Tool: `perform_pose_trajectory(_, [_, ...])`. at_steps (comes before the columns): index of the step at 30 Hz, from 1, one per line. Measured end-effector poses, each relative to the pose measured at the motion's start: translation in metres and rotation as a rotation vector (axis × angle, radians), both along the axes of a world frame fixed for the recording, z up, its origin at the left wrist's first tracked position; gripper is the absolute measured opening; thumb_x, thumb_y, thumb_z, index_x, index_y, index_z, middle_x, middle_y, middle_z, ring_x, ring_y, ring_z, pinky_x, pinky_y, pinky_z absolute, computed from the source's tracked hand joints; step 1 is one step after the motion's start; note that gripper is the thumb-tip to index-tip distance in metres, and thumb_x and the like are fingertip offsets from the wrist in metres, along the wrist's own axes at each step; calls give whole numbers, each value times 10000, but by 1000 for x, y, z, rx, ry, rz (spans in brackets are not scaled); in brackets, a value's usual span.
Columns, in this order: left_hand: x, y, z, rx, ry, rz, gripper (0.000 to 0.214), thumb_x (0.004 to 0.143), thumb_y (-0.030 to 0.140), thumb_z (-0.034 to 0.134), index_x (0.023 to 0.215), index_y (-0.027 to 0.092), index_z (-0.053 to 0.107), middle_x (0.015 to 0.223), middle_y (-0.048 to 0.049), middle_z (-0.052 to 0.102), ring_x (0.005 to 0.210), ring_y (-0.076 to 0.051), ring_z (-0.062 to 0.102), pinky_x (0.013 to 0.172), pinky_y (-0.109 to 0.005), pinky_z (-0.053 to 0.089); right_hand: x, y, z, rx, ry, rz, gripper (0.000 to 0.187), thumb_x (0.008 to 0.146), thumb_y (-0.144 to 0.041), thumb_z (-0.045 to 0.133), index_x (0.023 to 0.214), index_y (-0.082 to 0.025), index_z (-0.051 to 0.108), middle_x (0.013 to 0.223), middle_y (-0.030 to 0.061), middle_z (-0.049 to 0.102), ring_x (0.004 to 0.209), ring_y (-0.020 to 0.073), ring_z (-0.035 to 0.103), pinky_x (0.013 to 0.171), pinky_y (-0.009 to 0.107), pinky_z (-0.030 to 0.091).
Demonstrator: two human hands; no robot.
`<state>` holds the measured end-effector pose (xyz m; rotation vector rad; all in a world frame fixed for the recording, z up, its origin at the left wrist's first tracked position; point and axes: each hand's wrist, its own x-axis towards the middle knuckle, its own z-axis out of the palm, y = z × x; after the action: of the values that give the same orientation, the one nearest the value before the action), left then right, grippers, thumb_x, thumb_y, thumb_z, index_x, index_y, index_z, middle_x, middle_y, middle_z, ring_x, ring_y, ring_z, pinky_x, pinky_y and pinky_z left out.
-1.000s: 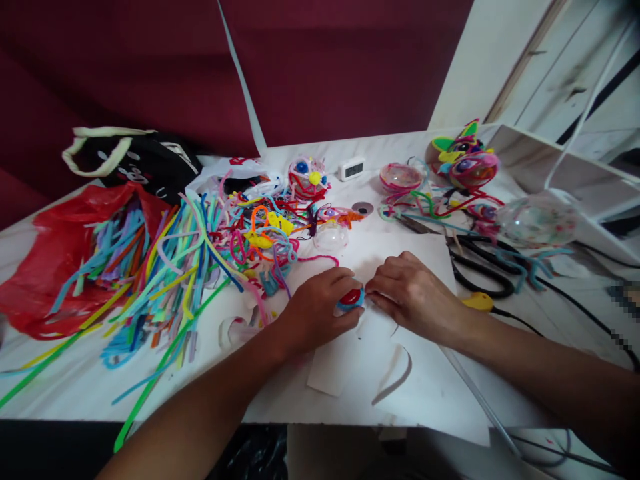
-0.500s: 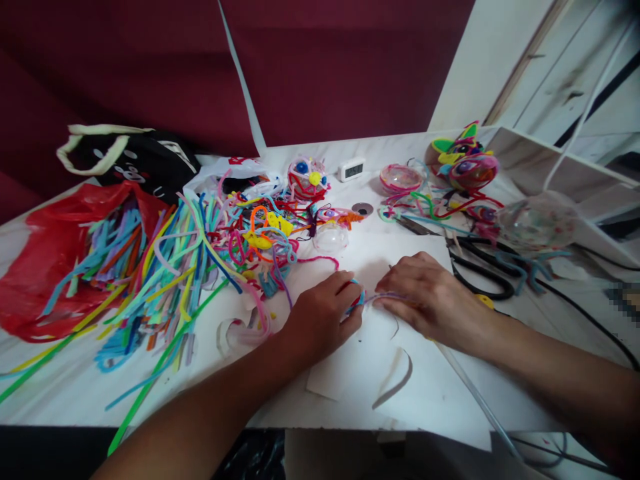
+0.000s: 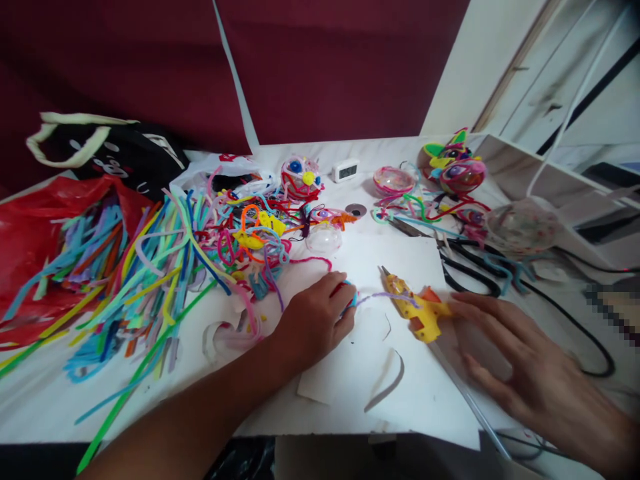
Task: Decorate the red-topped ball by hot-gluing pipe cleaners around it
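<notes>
My left hand point(image 3: 315, 320) rests on a white sheet of paper point(image 3: 370, 373) with its fingers closed on a small red and blue pipe-cleaner coil point(image 3: 349, 296). A thin purple strand point(image 3: 385, 295) trails from the coil across a yellow glue gun point(image 3: 415, 307) lying on the paper. My right hand point(image 3: 520, 373) hovers to the right of the glue gun, fingers stretched out and spread, holding nothing.
A heap of coloured pipe cleaners point(image 3: 150, 267) spills from a red plastic bag point(image 3: 35, 233) at the left. Black scissors point(image 3: 470, 270), clear plastic balls point(image 3: 523, 227), decorated balls point(image 3: 300, 177), a small white clock point(image 3: 345, 170) and black cables point(image 3: 590, 333) lie around. A black tote bag point(image 3: 115, 153) sits behind.
My right hand has let go of the coil and pulled away to the right, uncovering the yellow glue gun. My left hand stays on the coil.
</notes>
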<state>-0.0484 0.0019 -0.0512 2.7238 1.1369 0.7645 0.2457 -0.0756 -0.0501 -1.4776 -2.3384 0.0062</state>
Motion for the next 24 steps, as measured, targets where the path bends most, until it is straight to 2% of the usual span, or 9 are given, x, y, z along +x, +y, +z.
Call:
perform_pose_trajectory(2, [0,0,-1,2,-5,-2,182,872,186,503,1044,166,560,1179,-120,587,1070,-226,606,904,-361,543,-4,9,-2,21,-58,58,544,846,-252,506,1376,-194,398,1380,156,469,1236,330,470,943,509,483])
perform_pose_trajectory(4, [0,0,-2,5,-13,-4,185,868,184,509,1047,172,555,1183,-115,586,1071,-222,606,907,-359,543,-8,22,-5,17,-124,107,536,837,-185,488,1368,-152,417,1373,170,485,1251,323,455,958,503,466])
perform_pose_trajectory(8, [0,1,-3,18,-31,-9,183,871,186,509,1048,171,553,1186,-113,585,1061,-216,612,893,-346,547,-13,47,-11,46,-266,155,414,853,-185,489,1259,-116,533,1234,166,604,1141,333,532,890,517,486])
perform_pose_trajectory(11, [0,1,-3,9,-37,-15,190,872,186,510,1056,169,553,1193,-112,582,1062,-212,612,896,-340,545,-18,56,-10,46,-291,203,328,859,-194,493,1158,-100,591,1150,172,630,1062,324,565,868,494,505])
perform_pose_trajectory(15, [0,2,-2,-4,-45,-21,205,871,186,508,1070,164,554,1190,-115,585,1075,-214,604,911,-351,540,-21,62,-6,-24,-191,206,289,818,-190,528,1075,-84,603,1121,208,588,1013,309,580,823,435,541])
perform_pose_trajectory(18, [-1,2,-3,-17,-49,-31,211,867,187,512,1072,166,554,1196,-114,583,1090,-216,598,928,-363,534,-16,63,-3,-51,-72,166,317,777,-153,558,1086,-86,583,1088,210,567,968,289,598,819,399,545])
perform_pose_trajectory(21, [-1,3,-4,-23,-52,-39,207,862,184,519,1066,170,551,1202,-111,579,1086,-213,602,935,-363,531,-8,62,6,-102,112,121,347,771,-103,554,1114,-157,549,1086,177,567,961,254,612,772,323,550])
perform_pose_trajectory(24, [-2,4,-4,-22,-56,-48,211,863,180,521,1072,171,542,1204,-112,576,1092,-210,598,937,-354,526,1,63,19,-144,285,112,295,808,-248,593,1099,-254,545,1103,132,603,916,233,641,661,271,548])
